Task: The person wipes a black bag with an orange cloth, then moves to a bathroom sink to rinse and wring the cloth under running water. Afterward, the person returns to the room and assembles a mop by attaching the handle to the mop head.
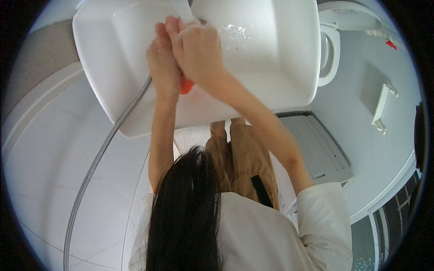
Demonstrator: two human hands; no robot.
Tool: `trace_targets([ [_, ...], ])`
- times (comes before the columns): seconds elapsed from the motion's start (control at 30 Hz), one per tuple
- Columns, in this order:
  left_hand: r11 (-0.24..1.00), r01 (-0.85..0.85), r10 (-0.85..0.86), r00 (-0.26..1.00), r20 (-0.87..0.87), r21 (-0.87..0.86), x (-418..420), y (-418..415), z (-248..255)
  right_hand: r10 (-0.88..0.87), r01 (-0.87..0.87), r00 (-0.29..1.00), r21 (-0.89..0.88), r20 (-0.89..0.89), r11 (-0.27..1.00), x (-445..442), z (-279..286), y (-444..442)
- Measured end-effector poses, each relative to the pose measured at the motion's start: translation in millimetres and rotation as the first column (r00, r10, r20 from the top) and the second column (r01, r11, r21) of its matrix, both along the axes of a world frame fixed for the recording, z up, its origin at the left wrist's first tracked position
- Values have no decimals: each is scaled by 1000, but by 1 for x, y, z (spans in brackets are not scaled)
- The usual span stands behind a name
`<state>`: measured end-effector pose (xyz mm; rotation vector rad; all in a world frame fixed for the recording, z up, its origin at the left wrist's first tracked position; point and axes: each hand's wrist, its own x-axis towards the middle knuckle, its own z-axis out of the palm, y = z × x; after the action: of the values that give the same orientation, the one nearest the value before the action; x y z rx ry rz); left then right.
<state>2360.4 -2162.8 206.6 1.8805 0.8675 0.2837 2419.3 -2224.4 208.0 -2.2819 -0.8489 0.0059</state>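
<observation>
A red item [186,85], too hidden to identify, shows between my wrists over a white washbasin [261,78]. My left hand [164,64] is at the left of the basin, fingers pointing away from me, pressed against my other hand. My right hand [200,50] lies partly over it, with what looks like suds or water on its knuckles. A white spout or shower handle [183,12] is just beyond my fingers, partly cut off by the picture's edge. Whether either hand grips the red item is hidden.
A flexible metal hose [91,162] crosses the basin's left rim and runs down the tiled area. At the right are a toilet [330,57], a white wall-mounted holder [381,105] and a grey ribbed panel [315,145]. A small red object [391,45] is at the upper right.
</observation>
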Motion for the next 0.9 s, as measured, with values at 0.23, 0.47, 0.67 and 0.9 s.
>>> trace_targets([
  [0.23, 999, -19, 18, 1000, -19, -27, 4, 2, 5, -207, 223, 894, -7, -398, 975, -8, 16, 5],
  [0.47, 956, -195, 218, 972, 86, -218, 6, -23, 17, -12, -3, 983, 82, 183, 997, 16, -12, 12],
  [0.67, 946, -121, 133, 991, 18, -301, 3, 6, 15, -104, 141, 860, 37, -499, 989, -19, 20, 2],
  [0.9, 938, -222, 262, 957, 127, -268, -3, -21, 4, -21, 45, 876, 39, -481, 998, 14, 18, 12],
])
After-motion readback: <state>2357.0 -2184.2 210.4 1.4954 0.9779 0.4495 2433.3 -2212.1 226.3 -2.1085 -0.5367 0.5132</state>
